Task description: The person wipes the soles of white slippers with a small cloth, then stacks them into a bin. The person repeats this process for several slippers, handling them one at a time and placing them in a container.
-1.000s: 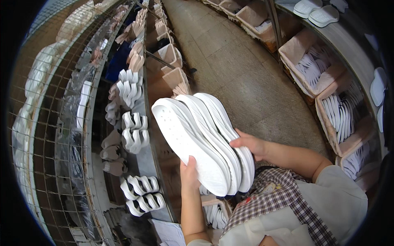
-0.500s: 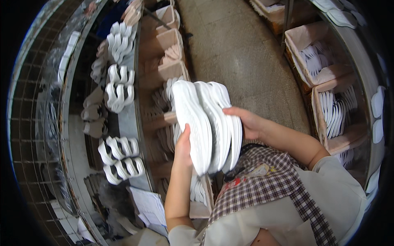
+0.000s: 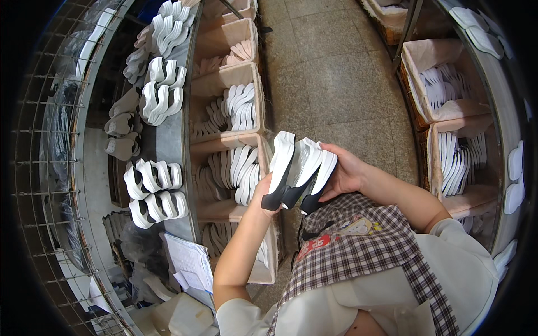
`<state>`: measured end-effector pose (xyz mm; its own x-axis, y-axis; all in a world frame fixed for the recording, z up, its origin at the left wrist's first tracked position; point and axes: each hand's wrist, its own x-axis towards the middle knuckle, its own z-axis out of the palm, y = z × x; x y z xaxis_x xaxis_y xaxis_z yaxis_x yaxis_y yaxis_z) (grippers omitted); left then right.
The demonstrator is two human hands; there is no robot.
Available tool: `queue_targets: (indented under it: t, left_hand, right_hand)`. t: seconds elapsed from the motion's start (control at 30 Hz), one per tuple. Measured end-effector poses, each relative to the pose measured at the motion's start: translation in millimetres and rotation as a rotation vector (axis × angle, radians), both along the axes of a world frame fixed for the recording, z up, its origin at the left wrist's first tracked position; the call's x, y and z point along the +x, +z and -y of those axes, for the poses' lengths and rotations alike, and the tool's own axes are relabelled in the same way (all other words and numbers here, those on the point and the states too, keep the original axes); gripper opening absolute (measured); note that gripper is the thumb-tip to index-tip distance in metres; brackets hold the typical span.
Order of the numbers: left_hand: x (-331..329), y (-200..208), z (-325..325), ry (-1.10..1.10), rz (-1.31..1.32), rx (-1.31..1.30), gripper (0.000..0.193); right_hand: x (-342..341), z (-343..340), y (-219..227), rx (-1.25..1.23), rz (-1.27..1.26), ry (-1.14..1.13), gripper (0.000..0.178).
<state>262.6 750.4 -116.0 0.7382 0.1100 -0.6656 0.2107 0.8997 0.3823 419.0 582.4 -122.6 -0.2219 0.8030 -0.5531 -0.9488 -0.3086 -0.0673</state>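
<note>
Both my hands hold a stack of three white shoe soles (image 3: pixel 297 165) with black heel ends, turned on edge in front of my chest. My left hand (image 3: pixel 263 193) grips the stack at its lower left, by the black ends. My right hand (image 3: pixel 344 171) clasps it from the right side. Just left of the stack stands a cardboard box (image 3: pixel 259 147) with several white soles standing upright in it.
A row of open cardboard boxes (image 3: pixel 224 84) of soles runs along a metal ledge (image 3: pixel 179 168) at left, with more soles in clusters and a wire mesh (image 3: pixel 50 140) beyond. Boxes of soles (image 3: pixel 426 61) line the right side. A stone-tiled aisle (image 3: pixel 330 73) runs between. Papers (image 3: pixel 188 260) lie lower left.
The stack of soles has swung from lying flat and broadside to standing on edge and has come closer to my chest. My view has tilted down toward the boxes at left.
</note>
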Motion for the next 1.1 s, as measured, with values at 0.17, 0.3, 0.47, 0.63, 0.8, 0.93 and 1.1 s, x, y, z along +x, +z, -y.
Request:
queue_targets:
  t: [0.17,0.3,0.47,0.63,0.8,0.93,1.1]
  left_hand:
    - [1,-10,1,-0.02,0.02,-0.019,0.038]
    - [7,-16,4,-0.02,0.057,-0.07,0.039]
    - [6,-15,3,-0.006,0.0,-0.051,0.038]
    - [6,-16,2,0.021,0.018,-0.053,0.035]
    - [4,-6,3,0.008,-0.066,-0.11,0.05]
    - [4,7,8,0.048,0.14,-0.154,0.061]
    - [9,15,9,0.046,0.302,0.213,0.061]
  right_hand:
    - [1,3,-5,-0.016,-0.015,-0.003,0.072]
    - [3,4,-8,-0.007,-0.05,-0.003,0.073]
    - [5,2,-9,-0.028,-0.036,0.0,0.073]
    - [7,0,-5,-0.044,-0.048,-0.005,0.07]
    - [11,-5,3,0.053,0.122,0.01,0.069]
    - [13,-17,16,0.213,0.369,-0.123,0.074]
    - [16,-28,49,0.187,0.554,-0.221,0.078]
